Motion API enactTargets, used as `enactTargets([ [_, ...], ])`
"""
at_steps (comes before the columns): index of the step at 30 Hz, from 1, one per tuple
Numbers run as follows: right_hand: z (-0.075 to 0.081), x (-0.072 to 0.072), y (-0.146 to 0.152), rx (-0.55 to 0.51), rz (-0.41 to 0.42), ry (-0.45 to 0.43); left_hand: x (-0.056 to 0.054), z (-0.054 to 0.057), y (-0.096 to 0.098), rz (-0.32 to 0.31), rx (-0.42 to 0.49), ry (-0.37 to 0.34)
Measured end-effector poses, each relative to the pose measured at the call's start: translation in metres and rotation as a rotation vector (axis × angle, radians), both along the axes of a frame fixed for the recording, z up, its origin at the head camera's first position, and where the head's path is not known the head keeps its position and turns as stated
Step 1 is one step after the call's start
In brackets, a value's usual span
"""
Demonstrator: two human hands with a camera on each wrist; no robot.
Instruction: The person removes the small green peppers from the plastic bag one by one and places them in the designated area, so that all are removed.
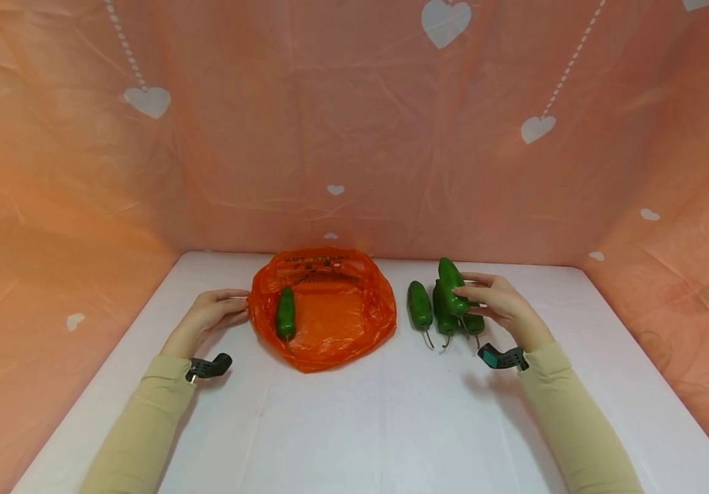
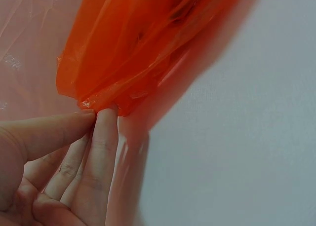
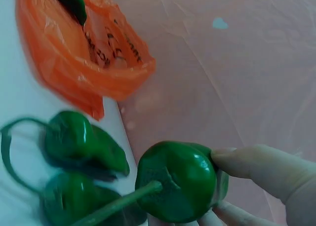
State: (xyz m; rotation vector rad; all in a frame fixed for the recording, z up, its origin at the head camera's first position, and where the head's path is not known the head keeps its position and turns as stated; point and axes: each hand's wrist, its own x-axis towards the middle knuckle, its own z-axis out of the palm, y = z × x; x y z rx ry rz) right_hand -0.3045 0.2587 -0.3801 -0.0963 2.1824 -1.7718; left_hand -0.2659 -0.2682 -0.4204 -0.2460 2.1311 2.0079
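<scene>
An orange plastic bag (image 1: 330,329) lies on the table with its mouth spread, and one green chili pepper (image 1: 286,314) rests inside at its left. My left hand (image 1: 214,312) pinches the bag's left rim; the left wrist view shows thumb and fingertips meeting on the orange film (image 2: 118,53). To the right of the bag, my right hand (image 1: 499,305) grips a green pepper (image 3: 175,181) by its side, raised over the others, stem toward the wrist camera. Below and left of it, several more green peppers (image 1: 419,305) lie on the table, some partly hidden behind the held one.
The white tabletop (image 1: 342,432) is bounded by a peach cloth (image 1: 354,137) with white hearts at the back and both sides. Dark wrist straps with small cameras (image 1: 209,366) sit on both wrists.
</scene>
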Motion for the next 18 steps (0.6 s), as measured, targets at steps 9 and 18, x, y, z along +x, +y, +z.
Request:
enactTargets([
  [9,0.001,0.004,0.031,-0.020,-0.043,-0.026,0.000,0.001,-0.001,-0.010,-0.020,-0.010],
  [18,-0.005,0.008,0.058,0.024,-0.057,-0.018,-0.001,0.001,-0.003,-0.026,-0.017,-0.008],
])
